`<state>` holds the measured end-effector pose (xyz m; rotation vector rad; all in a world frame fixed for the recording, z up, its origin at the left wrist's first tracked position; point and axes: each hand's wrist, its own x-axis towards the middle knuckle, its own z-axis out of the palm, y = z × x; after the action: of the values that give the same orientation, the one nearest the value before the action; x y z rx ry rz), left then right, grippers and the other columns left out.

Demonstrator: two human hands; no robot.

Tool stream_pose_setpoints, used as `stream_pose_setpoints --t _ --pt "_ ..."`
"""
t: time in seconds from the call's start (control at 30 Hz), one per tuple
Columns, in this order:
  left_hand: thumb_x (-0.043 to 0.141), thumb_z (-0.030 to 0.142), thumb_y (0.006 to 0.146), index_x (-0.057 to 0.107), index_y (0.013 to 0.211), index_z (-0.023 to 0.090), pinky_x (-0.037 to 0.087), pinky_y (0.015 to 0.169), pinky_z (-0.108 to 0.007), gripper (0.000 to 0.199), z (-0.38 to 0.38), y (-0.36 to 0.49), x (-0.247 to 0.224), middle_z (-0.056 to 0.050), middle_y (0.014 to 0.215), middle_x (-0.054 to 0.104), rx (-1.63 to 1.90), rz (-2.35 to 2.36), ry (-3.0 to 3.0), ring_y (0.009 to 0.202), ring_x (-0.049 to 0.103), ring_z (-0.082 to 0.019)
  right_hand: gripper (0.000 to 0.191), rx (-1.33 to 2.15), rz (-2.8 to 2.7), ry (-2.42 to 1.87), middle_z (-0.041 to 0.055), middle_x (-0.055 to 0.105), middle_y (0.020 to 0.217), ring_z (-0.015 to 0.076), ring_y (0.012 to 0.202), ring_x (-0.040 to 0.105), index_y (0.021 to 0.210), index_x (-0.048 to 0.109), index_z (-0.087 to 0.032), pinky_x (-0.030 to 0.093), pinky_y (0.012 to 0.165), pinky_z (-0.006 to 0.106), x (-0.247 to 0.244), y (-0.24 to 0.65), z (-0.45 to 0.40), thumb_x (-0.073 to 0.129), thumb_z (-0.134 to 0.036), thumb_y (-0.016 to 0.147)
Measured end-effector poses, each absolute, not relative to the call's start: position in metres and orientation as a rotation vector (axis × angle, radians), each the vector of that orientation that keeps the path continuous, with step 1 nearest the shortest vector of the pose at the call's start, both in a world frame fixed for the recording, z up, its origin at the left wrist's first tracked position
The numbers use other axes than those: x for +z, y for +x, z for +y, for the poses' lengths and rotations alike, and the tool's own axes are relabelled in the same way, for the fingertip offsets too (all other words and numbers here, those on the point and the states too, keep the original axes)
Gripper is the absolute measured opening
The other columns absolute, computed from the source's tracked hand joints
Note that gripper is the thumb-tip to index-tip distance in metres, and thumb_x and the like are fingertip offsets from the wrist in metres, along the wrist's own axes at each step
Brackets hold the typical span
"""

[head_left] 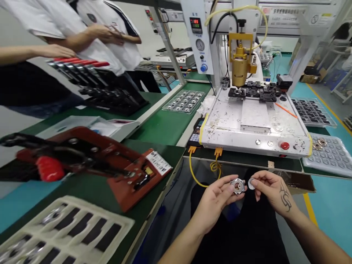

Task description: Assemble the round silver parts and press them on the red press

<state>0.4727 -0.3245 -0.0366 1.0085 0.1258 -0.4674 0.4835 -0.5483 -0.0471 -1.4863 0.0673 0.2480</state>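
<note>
Low in front of the machine, my left hand (217, 200) pinches a round silver watch case (238, 186) with an open centre, held face up. Just right of it, my right hand (271, 189) holds a small pale disc (251, 183) between thumb and fingers. The disc and the case are a short gap apart, both above my lap. A dark tattoo shows on the back of my right hand.
The dispensing machine (225, 132) stands ahead, with black fixtures (257, 91) on it. A clear tray (334, 156) of discs lies right, another tray (183, 101) on the green belt. Left are a red-brown press (129, 183) and a cream tray (121, 223). Several people stand behind.
</note>
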Motion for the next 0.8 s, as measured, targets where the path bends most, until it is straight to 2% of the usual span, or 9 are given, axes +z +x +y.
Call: stream_pose_setpoints --t 0.13,0.37,0.47,0.67,0.8 --pt "0.088 0.043 0.089 0.077 0.127 0.016 0.062 0.107 -0.052 0.048 -0.322 0.467 -0.037 -0.015 0.116 0.083 -0.417 0.11 1.007 0.115 0.078 -0.033 0.04 0.266 0.035 -1.523 0.0006 0.07 0.065 0.0195 0.059 0.07 0.104 0.079 -0.02 0.059 0.065 0.034 -0.04 0.485 -0.546 0.084 -0.056 0.089" --pt "0.087 0.042 0.09 0.077 0.127 0.016 0.06 0.109 -0.054 0.046 -0.32 0.466 -0.033 -0.015 0.118 0.083 -0.41 0.125 0.939 0.116 0.077 -0.034 0.043 0.445 0.069 -1.333 -0.003 0.062 0.059 0.0144 0.052 0.063 0.082 0.065 -0.02 0.057 0.058 0.029 -0.039 0.488 -0.545 0.086 -0.056 0.088" --pt "0.088 0.041 0.089 0.078 0.125 0.015 0.061 0.109 -0.052 0.044 -0.32 0.466 -0.031 -0.015 0.116 0.083 -0.42 0.14 0.906 0.114 0.078 -0.032 0.043 0.513 0.066 -1.276 -0.0034 0.061 0.058 0.0135 0.049 0.059 0.082 0.063 -0.02 0.055 0.053 0.029 -0.039 0.487 -0.545 0.084 -0.056 0.09" --pt "0.084 0.042 0.093 0.077 0.129 0.016 0.061 0.109 -0.053 0.045 -0.319 0.463 -0.029 -0.014 0.117 0.082 -0.398 0.107 0.939 0.118 0.077 -0.035 0.037 0.532 0.031 -1.341 -0.0022 0.064 0.063 0.0141 0.052 0.061 0.089 0.063 -0.021 0.057 0.058 0.03 -0.038 0.485 -0.546 0.079 -0.053 0.096" --pt "0.083 0.044 0.093 0.077 0.13 0.018 0.061 0.109 -0.053 0.045 -0.32 0.461 -0.029 -0.013 0.121 0.081 -0.38 0.093 0.975 0.12 0.076 -0.035 0.043 0.528 -0.032 -1.484 -0.0041 0.058 0.059 0.012 0.048 0.05 0.086 0.061 -0.022 0.046 0.051 0.027 -0.03 0.487 -0.54 0.073 -0.062 0.097"
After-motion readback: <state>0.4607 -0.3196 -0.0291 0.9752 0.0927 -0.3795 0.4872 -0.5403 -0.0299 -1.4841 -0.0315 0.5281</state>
